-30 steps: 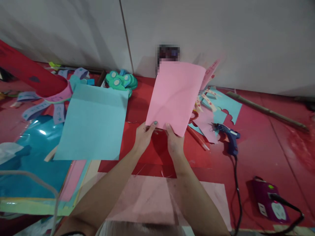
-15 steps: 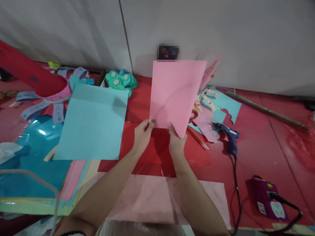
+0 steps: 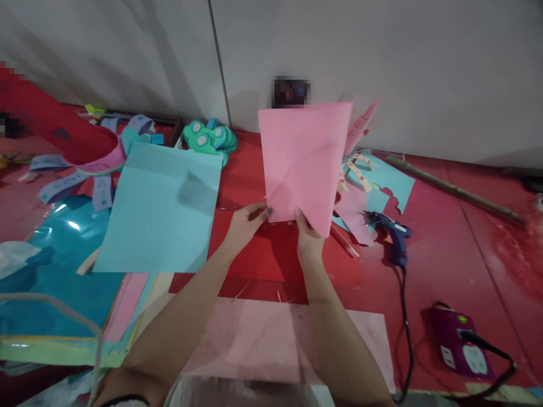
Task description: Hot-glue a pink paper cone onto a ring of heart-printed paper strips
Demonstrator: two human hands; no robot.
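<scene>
A pink sheet of paper (image 3: 303,161) stands raised above the red work surface, its lower right corner bent toward me. My right hand (image 3: 309,234) grips its bottom edge, thumb on the front and fingers behind. At the lower left corner, my left hand (image 3: 250,223) pinches the sheet between thumb and fingers. Below the hands lies red sheeting (image 3: 267,254), with a long pale pink sheet (image 3: 250,339) nearer to me. A large light blue sheet (image 3: 163,209) lies to the left of my left hand.
Green cut-outs (image 3: 207,138) lie at the back. On the right are a blue glue gun (image 3: 396,237) with its cord, a purple power box (image 3: 462,345), a stick (image 3: 458,189) and paper scraps. A red tube with paper strips (image 3: 85,144) is at the left.
The pink sheet has tilted, its top edge moving slightly left and its bottom edge right. Both hands have shifted a little to the right.
</scene>
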